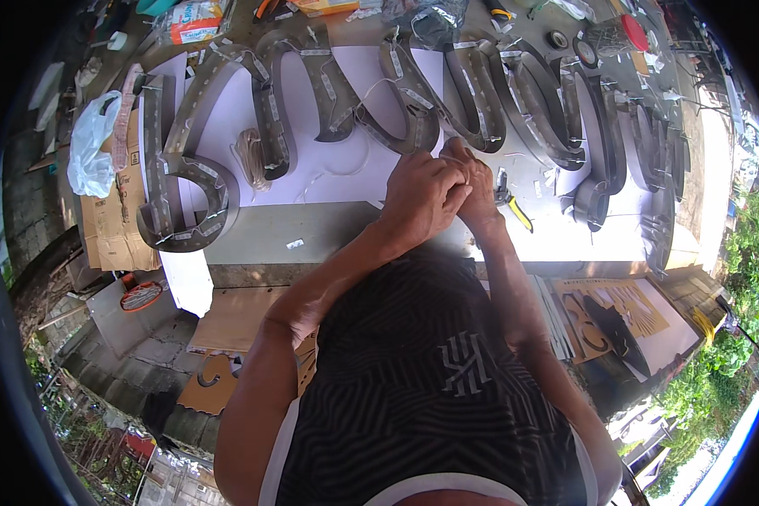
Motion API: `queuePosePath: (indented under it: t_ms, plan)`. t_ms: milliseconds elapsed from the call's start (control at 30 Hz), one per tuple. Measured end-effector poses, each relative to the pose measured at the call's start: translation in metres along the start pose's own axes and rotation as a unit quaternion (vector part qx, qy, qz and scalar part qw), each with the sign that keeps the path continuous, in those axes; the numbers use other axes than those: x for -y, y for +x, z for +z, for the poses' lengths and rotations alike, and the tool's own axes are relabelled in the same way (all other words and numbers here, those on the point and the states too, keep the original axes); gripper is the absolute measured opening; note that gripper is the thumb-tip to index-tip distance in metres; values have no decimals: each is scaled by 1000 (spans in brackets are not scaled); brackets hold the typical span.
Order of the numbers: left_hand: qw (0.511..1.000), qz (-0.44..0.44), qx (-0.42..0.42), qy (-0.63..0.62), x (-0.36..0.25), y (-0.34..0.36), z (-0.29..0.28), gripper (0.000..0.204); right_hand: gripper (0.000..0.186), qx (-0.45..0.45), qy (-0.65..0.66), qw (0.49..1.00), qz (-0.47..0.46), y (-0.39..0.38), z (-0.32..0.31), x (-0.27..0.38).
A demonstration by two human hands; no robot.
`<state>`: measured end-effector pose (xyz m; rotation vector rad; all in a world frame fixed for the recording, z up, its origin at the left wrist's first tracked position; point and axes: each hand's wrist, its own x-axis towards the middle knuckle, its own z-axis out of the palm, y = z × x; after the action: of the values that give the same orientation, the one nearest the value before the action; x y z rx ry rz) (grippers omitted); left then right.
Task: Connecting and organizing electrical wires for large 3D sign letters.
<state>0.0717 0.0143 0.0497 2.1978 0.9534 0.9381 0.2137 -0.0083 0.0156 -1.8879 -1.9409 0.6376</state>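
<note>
A large script-shaped row of grey metal channel lettering (332, 93) lies across the table, its channels lined with small white light modules. At the near edge of its middle part, my left hand (420, 192) and my right hand (474, 181) meet with fingers pinched together. Whatever is between the fingertips is too small and covered to make out. Just left of them, a thin white wire (339, 174) curls over the white sheet. Yellow-and-black pliers (515, 209) rest close to my right hand. A bundle of wire (251, 160) sits farther left, between the letter strokes.
Tape rolls (584, 52) and a red-lidded jar (622, 35) stand at the far right. A plastic bag (93, 143) and cardboard (116, 221) are at the left. Cut-out boards (616, 316) lie below the table's near edge (261, 271). Another plastic bag (428, 24) lies at the back.
</note>
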Motion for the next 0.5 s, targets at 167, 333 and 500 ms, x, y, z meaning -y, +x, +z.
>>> queuePosePath:
  t_ms: [167,333,500]
  plan:
    - [999,-4,29,43,-8,-5,6,16,20,-37,-10,998,-53,-5,13,-12]
    - [999,-14,42,25,-4,-6,16,13,19,-45,16,998,-30,-7,20,-13]
    - [991,-71,11,-114,14,-9,15,11,28,-101,31,991,-81,-11,13,-11]
